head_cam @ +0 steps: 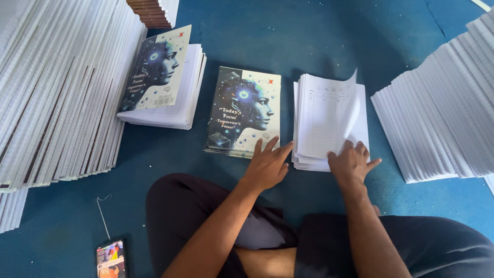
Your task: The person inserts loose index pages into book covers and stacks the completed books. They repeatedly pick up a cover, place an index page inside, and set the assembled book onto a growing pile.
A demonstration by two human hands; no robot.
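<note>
My left hand [267,164] rests with fingers spread on the near edge of a pile of printed covers [242,105], dark with a blue face design. My right hand [351,163] presses on the near edge of a stack of white ruled sheets [329,121] just to the right; the top sheet curls upward at its far right corner. A second pile of white pages topped with the same kind of cover [163,77] lies further left. I sit cross-legged on a blue floor [288,41].
A long fanned row of white page bundles [56,92] runs along the left. Another fanned row [442,113] lies on the right. A phone with a lit screen and a thin cable [110,259] lies near my left knee. Brown-edged stacks [154,13] stand at the top.
</note>
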